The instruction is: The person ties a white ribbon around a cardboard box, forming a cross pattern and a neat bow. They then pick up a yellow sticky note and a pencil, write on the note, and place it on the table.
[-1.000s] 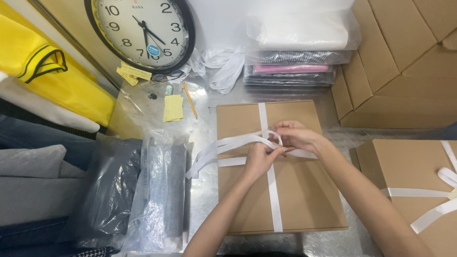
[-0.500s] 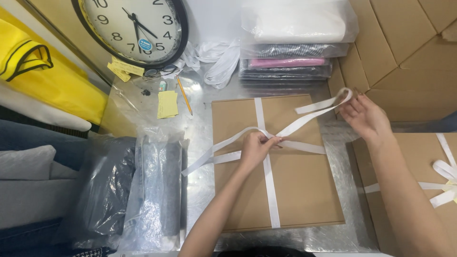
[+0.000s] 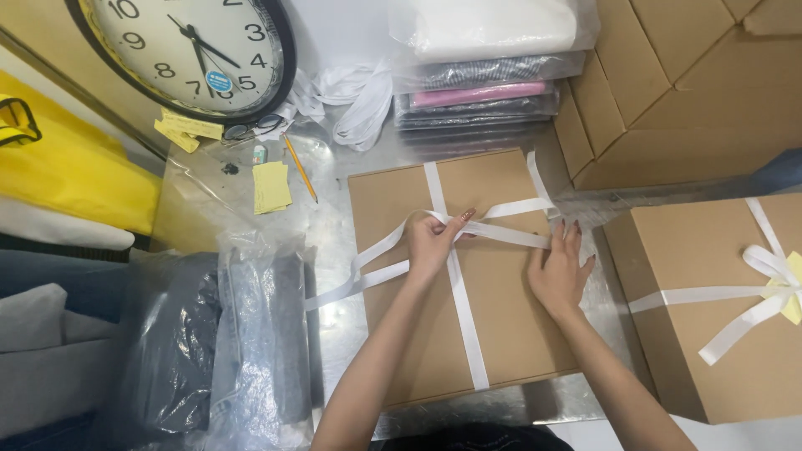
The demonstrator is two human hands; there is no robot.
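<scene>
Ribbon (image 3: 468, 321) crosses the brown box (image 3: 501, 334), left hand (image 3: 430, 242) pinching the crossing, right hand (image 3: 558, 269) flat, fingers spread (bow not yet tied).

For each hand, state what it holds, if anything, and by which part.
The left hand pinches the white ribbon where its bands cross on the brown box. The right hand lies flat at the box's right edge over the ribbon; whether it grips cannot be told.
</scene>
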